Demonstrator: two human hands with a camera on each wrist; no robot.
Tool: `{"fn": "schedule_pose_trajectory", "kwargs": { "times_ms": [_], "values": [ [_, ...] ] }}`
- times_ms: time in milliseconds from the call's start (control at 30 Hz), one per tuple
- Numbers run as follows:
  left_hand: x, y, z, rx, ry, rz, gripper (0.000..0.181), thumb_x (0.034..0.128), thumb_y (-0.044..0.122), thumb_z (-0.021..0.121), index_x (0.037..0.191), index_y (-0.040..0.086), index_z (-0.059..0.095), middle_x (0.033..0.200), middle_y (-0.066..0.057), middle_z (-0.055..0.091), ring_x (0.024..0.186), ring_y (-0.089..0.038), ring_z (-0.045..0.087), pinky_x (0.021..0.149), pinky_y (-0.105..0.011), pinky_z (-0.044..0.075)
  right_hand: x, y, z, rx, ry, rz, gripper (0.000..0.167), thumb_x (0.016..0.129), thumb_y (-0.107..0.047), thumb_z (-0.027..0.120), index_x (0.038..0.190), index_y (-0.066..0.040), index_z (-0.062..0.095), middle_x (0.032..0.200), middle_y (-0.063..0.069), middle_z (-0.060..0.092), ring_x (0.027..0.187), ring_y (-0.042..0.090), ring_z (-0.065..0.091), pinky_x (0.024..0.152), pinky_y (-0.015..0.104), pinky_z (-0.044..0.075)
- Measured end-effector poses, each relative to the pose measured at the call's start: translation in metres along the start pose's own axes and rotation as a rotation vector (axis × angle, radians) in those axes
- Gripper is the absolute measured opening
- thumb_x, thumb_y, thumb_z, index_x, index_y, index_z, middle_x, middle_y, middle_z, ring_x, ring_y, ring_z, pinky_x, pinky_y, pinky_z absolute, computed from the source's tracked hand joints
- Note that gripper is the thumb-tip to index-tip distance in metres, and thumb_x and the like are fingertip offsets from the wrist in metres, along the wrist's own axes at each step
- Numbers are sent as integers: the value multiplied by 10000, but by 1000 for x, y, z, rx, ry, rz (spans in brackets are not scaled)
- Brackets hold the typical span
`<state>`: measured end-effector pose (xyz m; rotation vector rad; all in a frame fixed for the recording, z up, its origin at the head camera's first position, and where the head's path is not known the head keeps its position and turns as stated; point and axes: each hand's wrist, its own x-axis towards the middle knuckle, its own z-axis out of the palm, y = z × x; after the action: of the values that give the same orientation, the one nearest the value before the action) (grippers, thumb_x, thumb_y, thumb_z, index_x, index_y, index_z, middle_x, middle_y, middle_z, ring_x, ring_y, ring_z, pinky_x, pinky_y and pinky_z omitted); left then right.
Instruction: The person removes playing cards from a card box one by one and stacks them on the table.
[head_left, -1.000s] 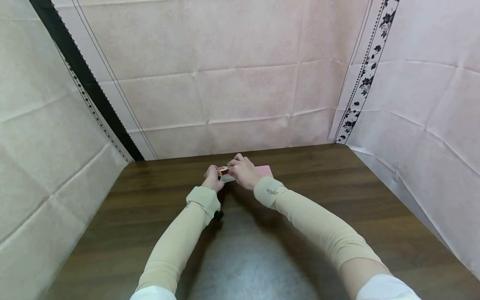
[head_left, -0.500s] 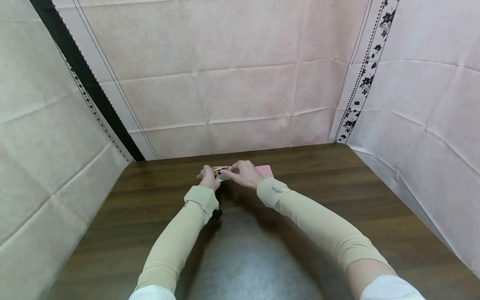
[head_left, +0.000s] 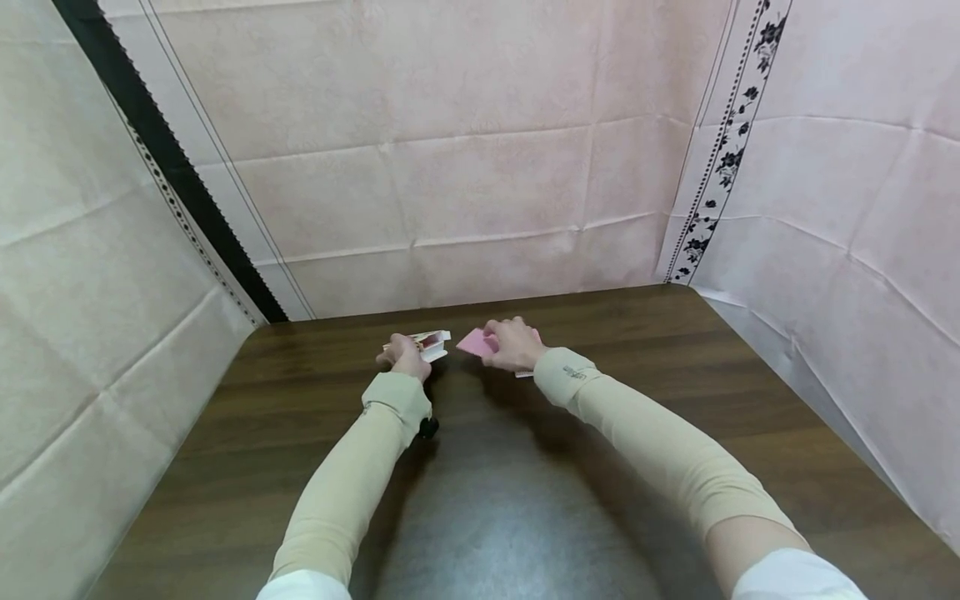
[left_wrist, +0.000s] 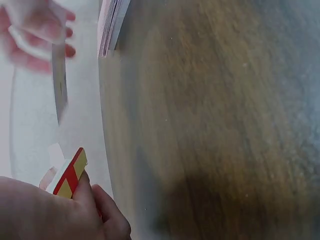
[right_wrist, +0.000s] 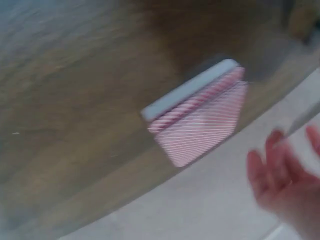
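Observation:
My left hand [head_left: 405, 357] grips a small open card box [head_left: 431, 343], with white flaps towards the right. In the left wrist view the box [left_wrist: 72, 175] shows a red and yellow side between thumb and fingers. My right hand [head_left: 512, 343] pinches a thin pink card [head_left: 474, 342], apart from the box; in the left wrist view that card [left_wrist: 59, 85] is blurred and edge-on. Below the right hand lies a stack of cards [right_wrist: 200, 120] with pink striped backs and a white long edge, its top part slightly shifted. The right hand mostly hides this stack in the head view.
The brown wooden table [head_left: 480, 467] reaches its far edge just beyond both hands. Pale cloth [head_left: 487, 200] hangs behind the table and on both sides. A small black object [head_left: 428, 427] sits by the left wrist.
The hands have drawn apart, the left a little leftward, the right to the right. The right hand has pulled away from the box and now carries a pink card over the stack.

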<state>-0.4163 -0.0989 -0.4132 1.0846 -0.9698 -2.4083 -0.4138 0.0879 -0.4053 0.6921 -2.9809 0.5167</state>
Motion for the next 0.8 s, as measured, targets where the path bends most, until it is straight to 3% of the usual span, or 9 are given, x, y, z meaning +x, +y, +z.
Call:
{"fn": "schedule_pose_trajectory", "kwargs": {
  "times_ms": [167,333,600,800],
  "values": [
    [-1,1,0,10,-12,-5,482,992,225,314,1421,129,116,1466,-108,242,1288,-268,361,1092,-333,355,-5,19,2,-57,93,196,499,857,-403,648,1202,-58,545,1125,200,571,1109,380,474,926,507,425],
    [-3,1,1,24,-27,1,484,995,229,319,1417,119,110,1478,-118,224,1301,-269,349,1102,-323,338,-8,26,5,-88,128,337,578,895,-455,569,1269,-16,529,1179,263,549,1128,420,468,948,535,407],
    [-2,-3,1,56,-35,-5,516,987,221,329,1440,129,99,1478,-110,248,1290,-277,366,1090,-336,352,-8,26,17,-233,101,400,617,897,-501,533,1313,-46,520,1236,233,555,1169,404,476,980,537,384],
    [-1,-8,0,71,-35,-15,524,989,228,337,1448,133,103,1483,-103,254,1291,-275,367,1091,-335,347,-10,24,24,-264,77,402,615,893,-488,564,1325,-53,519,1246,223,558,1156,396,494,974,540,381]
  ]
}}
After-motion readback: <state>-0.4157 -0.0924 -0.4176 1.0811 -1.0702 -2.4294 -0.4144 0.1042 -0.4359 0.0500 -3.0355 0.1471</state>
